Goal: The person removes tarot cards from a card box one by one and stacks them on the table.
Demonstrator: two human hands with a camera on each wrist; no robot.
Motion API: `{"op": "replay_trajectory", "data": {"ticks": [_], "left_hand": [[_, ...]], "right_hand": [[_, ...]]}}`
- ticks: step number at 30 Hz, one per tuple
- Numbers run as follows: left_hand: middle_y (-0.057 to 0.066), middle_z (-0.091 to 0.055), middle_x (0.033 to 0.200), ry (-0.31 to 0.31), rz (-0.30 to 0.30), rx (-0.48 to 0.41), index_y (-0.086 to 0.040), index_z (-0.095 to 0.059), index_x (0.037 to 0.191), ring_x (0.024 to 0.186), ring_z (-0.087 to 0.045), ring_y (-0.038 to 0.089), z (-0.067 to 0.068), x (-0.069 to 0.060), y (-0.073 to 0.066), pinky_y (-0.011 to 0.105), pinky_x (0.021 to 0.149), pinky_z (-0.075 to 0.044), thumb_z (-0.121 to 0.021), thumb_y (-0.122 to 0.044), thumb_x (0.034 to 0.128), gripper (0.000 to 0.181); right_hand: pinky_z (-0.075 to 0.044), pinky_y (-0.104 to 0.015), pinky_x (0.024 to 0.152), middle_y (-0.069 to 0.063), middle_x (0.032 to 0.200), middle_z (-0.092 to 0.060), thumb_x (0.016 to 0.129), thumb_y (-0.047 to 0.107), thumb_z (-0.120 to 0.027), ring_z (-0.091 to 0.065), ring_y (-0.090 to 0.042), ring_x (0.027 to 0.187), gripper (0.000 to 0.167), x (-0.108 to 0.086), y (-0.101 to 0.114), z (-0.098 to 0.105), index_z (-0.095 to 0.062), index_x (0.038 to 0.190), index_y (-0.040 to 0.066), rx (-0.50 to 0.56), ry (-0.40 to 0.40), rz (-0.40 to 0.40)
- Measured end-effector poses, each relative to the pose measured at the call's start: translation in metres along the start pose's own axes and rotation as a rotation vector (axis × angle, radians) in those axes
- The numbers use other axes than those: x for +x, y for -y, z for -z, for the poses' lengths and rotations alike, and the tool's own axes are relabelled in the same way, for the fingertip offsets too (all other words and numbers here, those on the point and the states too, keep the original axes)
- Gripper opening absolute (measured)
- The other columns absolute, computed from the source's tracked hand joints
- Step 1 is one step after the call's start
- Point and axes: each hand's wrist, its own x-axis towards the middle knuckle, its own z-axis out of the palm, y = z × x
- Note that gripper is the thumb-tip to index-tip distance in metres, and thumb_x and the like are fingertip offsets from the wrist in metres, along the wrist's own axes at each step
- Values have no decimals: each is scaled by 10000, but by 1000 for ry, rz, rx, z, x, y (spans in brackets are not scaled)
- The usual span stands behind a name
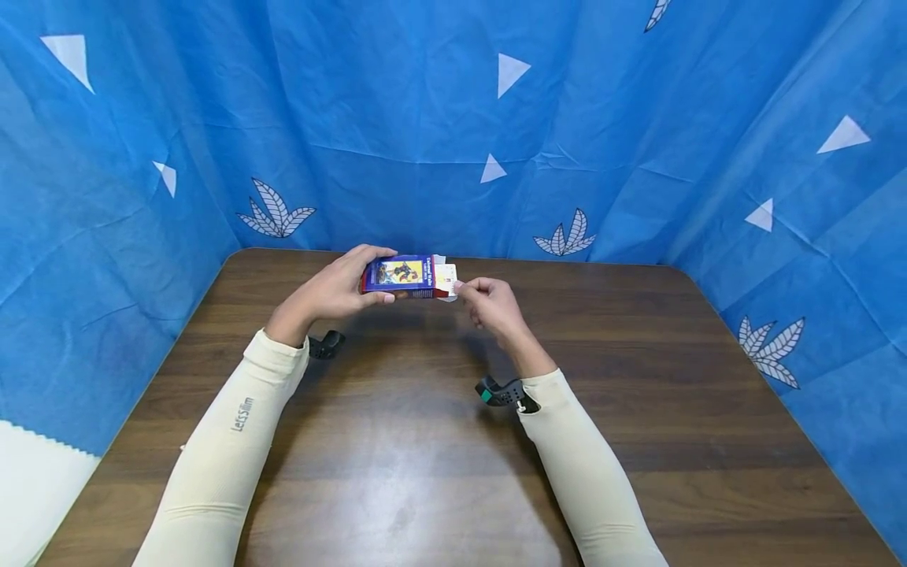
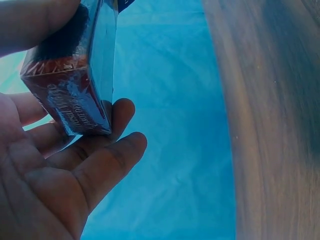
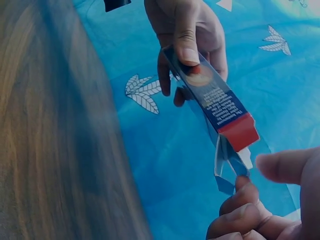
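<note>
"What were the fingers doing, from where you stood?"

"The left hand (image 1: 333,290) had the box (image 1: 399,273) firmly grasped, thumb on one narrow side and fingers on the opposite one."

"And the right hand (image 1: 498,309)?"

"Its fingers were curled, and one fingertip (image 3: 243,182) touched the loose flap (image 3: 225,184) at the box's open end. The thumb was just beside it, but I couldn't tell whether the two had really pinched it."

"So where was the box, exactly?"

"Between the two hands, lifted over the far part of the table (image 1: 397,441), with its open end toward the right hand. It was dark blue, red by the opening, and the broad face with the yellow picture was turned upward."

"I noticed the arms too: a cream left sleeve (image 1: 223,457) with lettering on it, and a matching right sleeve (image 1: 591,472)."

"Yes, and a black left strap (image 1: 327,345) at one wrist, a black right strap (image 1: 506,392) with a green patch at the other."

"And beyond that dark, wood-grained tabletop?"

"Blue cloth (image 1: 411,94) hung behind it and down both sides, printed with white triangles and leaf sprays. Some white fabric (image 1: 31,476) showed low on the left."
</note>
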Motion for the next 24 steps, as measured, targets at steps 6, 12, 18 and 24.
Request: {"op": "replay_trajectory", "data": {"ticks": [6, 12, 18, 24], "left_hand": [[172, -458, 1400, 5, 2, 1, -98, -393, 1459, 1213, -471, 329, 0, 1, -1, 543, 1067, -411, -769, -313, 855, 743], [168, -458, 1394, 13, 24, 10, -103, -392, 1460, 1225, -470, 336, -2, -1, -1, 548, 1058, -423, -778, -309, 844, 756], [155, -452, 1405, -3, 44, 1, -117, -391, 1463, 1236, -460, 333, 0, -1, -1, 552, 1065, -409, -772, -338, 848, 757], [156, -457, 1404, -2, 46, 3, -107, -399, 1458, 1226, -459, 323, 3, -1, 1, 540, 1064, -405, -769, -329, 854, 742]], "right_hand": [[-352, -252, 458, 0, 623, -502, 928, 272, -652, -407, -99, 489, 283, 1, -3, -2, -660, 889, -8, -49, 22, 12], [-357, -284, 475, -23, 641, -509, 944, 257, -644, -410, -112, 502, 282, 0, -7, -3, -657, 924, -24, -46, 13, 0], [-380, -248, 477, -103, 747, -591, 956, 247, -636, -455, -105, 505, 270, 4, -8, 6, -649, 961, -23, 51, -98, 26], [-384, -201, 435, -123, 881, -714, 983, 197, -597, -596, -77, 489, 213, 7, -5, 26, -637, 1064, 5, 193, -240, 33]]}}
